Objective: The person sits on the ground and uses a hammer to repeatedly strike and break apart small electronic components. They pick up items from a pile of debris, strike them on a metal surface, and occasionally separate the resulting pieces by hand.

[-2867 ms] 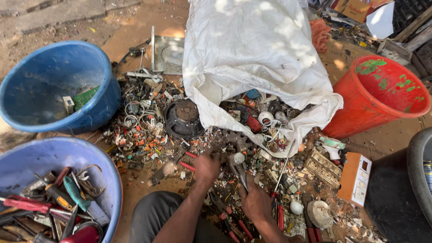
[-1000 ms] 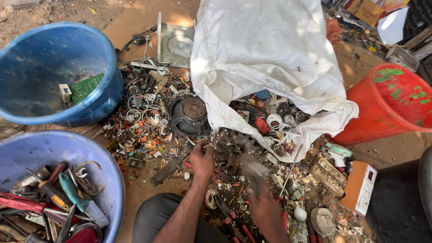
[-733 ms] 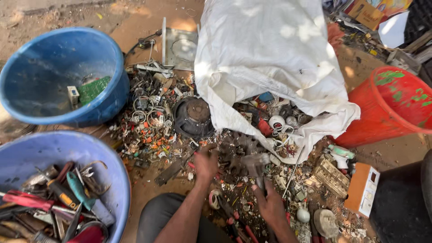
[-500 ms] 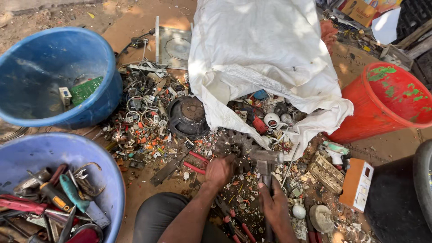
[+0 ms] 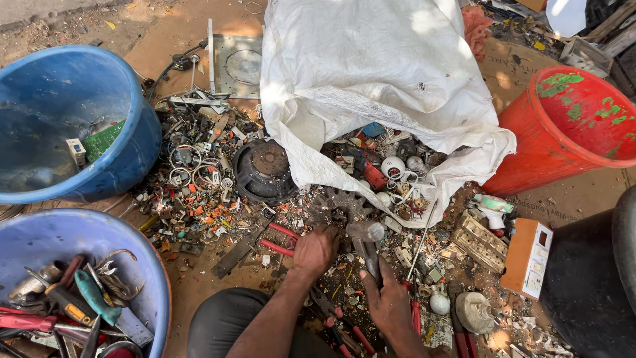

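Note:
My left hand [image 5: 314, 250] rests closed on a small dark scrap piece in the pile of electronic scrap [image 5: 218, 192], beside red-handled pliers [image 5: 281, 240]. My right hand [image 5: 386, 299] grips the handle of a hammer [image 5: 366, 237], whose metal head sits just right of my left hand. A white woven sack [image 5: 371, 86] lies open in front of me, spilling bulbs, sockets and wires. A round black speaker part [image 5: 264, 170] lies at the sack's left edge.
A blue tub [image 5: 142, 126] with a green circuit board stands at the left. A second blue tub [image 5: 59, 229] with tools sits at the lower left. A red bucket [image 5: 543, 152] stands to the right, an orange-and-white box [image 5: 527, 257] below it.
My right hand has taken up the hammer and brought its head next to my left hand. My left hand shifted slightly right in the scrap.

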